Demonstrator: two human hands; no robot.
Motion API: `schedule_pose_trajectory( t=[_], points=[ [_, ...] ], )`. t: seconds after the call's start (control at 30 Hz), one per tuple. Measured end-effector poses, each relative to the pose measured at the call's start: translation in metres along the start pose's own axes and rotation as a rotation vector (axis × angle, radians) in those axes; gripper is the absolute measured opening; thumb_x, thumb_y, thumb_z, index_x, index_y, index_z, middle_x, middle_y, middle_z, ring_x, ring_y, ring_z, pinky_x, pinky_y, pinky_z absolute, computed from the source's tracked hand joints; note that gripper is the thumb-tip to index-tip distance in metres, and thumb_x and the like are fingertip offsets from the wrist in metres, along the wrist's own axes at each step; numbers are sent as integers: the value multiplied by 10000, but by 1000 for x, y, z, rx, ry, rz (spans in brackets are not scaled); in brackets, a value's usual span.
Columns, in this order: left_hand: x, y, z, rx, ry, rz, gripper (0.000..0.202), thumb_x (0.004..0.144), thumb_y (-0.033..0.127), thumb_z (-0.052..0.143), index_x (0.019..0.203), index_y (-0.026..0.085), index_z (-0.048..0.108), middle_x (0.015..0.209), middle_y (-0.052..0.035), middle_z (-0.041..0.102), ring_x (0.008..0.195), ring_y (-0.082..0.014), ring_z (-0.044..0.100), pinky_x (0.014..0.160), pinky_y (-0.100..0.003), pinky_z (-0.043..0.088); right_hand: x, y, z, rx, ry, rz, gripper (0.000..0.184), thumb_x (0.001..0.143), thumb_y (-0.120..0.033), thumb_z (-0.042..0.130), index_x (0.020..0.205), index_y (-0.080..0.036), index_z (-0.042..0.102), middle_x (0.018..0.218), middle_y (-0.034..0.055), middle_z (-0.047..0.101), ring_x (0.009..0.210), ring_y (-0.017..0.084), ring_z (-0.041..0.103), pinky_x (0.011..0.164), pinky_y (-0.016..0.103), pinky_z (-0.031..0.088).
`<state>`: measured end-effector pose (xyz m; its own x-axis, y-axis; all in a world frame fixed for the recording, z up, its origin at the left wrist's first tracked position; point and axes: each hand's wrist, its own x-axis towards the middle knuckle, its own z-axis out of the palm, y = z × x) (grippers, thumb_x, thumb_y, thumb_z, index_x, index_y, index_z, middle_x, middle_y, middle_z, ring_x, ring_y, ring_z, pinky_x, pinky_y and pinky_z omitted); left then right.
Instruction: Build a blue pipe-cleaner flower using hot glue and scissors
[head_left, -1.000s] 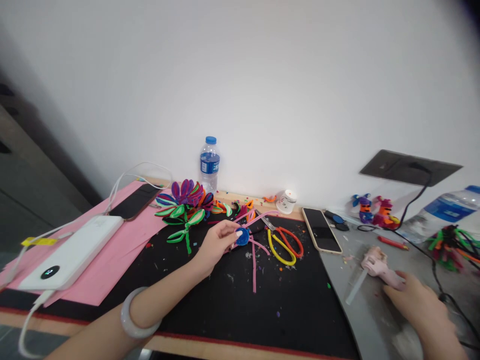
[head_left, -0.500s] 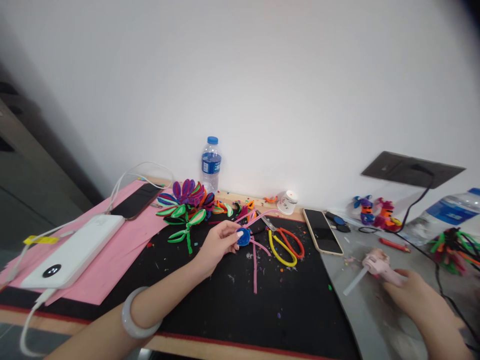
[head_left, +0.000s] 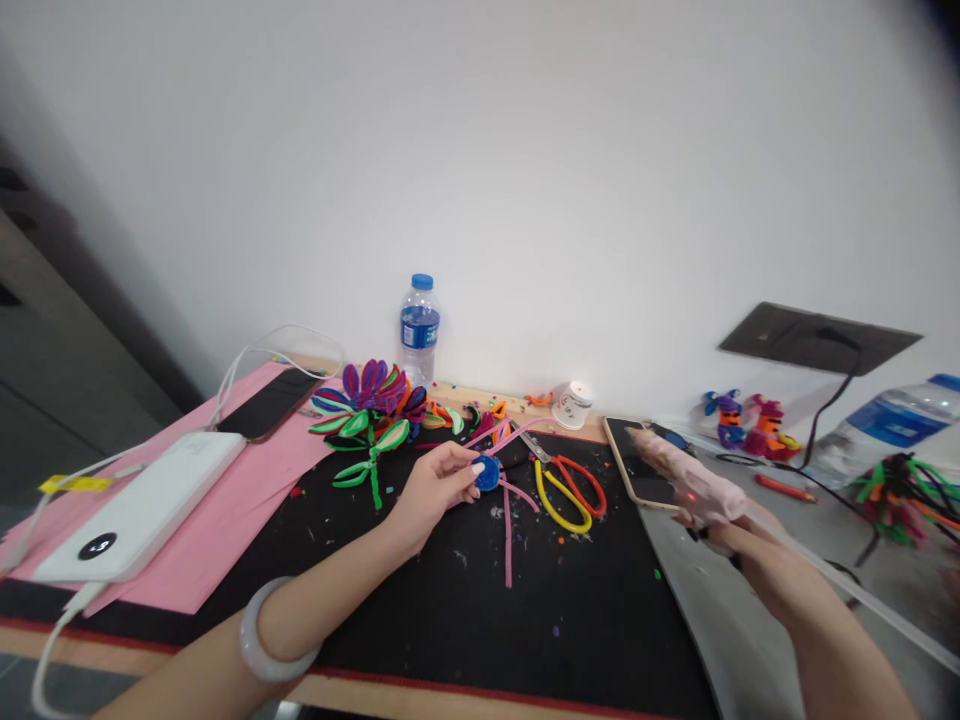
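Between the thumb and fingers of my left hand [head_left: 436, 492] is a small round blue piece [head_left: 487, 473], held just above the black mat; whether it is a cap or a coiled stem I cannot tell. Pink pipe cleaners [head_left: 508, 540] lie beside and under it. My right hand [head_left: 739, 545] grips a pale pink hot glue gun [head_left: 694, 484], its nozzle pointing left over the phone and a small red light glowing on its body. A clear glue stick [head_left: 862, 595] sticks out of its back. Scissors [head_left: 570, 490] with yellow and red handles lie between my hands.
Pipe-cleaner flowers [head_left: 367, 420] and a water bottle [head_left: 420, 325] stand behind my left hand. A paper cup [head_left: 572, 404] is near the wall. At left, a power bank [head_left: 142, 505] rests on pink paper [head_left: 225, 520]. A phone [head_left: 619, 450] lies partly behind the glue gun.
My right hand has lifted the glue gun from the grey surface and swung it up and left, nozzle now turned toward the phone. My left hand stays in place with the blue piece.
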<state>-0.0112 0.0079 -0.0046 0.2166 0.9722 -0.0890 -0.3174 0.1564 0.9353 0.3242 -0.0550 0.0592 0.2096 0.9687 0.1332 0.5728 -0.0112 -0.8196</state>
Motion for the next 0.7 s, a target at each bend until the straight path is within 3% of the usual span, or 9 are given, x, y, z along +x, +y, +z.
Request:
schedule_pose_trajectory(
  t=[0.03, 0.17, 0.37, 0.53, 0.7],
  points=[
    [0, 0, 0, -1, 0, -4, 269, 649, 316, 687, 811, 144, 558, 615, 15, 582, 519, -79, 540, 531, -204, 420, 1, -4, 8, 151, -148, 47, 479, 542, -201, 544, 1013, -184, 628, 1003, 122, 654, 882, 303, 599, 733, 396, 469],
    [0, 0, 0, -9, -10, -4, 269, 645, 314, 691, 807, 142, 563, 615, 14, 583, 522, -78, 541, 534, -205, 424, 7, -20, 37, 504, -326, 114, 300, 596, -271, 604, 880, -183, 649, 771, 83, 647, 654, 229, 578, 649, 390, 468],
    [-1, 1, 1, 14, -33, 17, 253, 650, 301, 686, 795, 138, 557, 606, 16, 583, 499, -75, 527, 509, -202, 417, 9, -30, 80, 573, -592, 74, 300, 653, -401, 683, 794, -152, 596, 456, -38, 452, 411, 91, 366, 467, 266, 376],
    [-2, 0, 2, 34, -80, 54, 241, 678, 289, 667, 815, 142, 533, 639, 19, 578, 484, -70, 519, 489, -204, 417, 4, -25, 112, 695, -585, 107, 307, 675, -432, 664, 774, -158, 565, 504, -48, 450, 384, 62, 345, 438, 243, 353],
    [-3, 1, 3, 44, -103, 73, 208, 697, 268, 654, 812, 143, 533, 627, 29, 569, 479, -66, 517, 488, -200, 420, 1, -20, 126, 758, -593, 115, 280, 709, -431, 636, 738, -165, 553, 487, -67, 409, 354, 42, 304, 405, 221, 317]
  ],
)
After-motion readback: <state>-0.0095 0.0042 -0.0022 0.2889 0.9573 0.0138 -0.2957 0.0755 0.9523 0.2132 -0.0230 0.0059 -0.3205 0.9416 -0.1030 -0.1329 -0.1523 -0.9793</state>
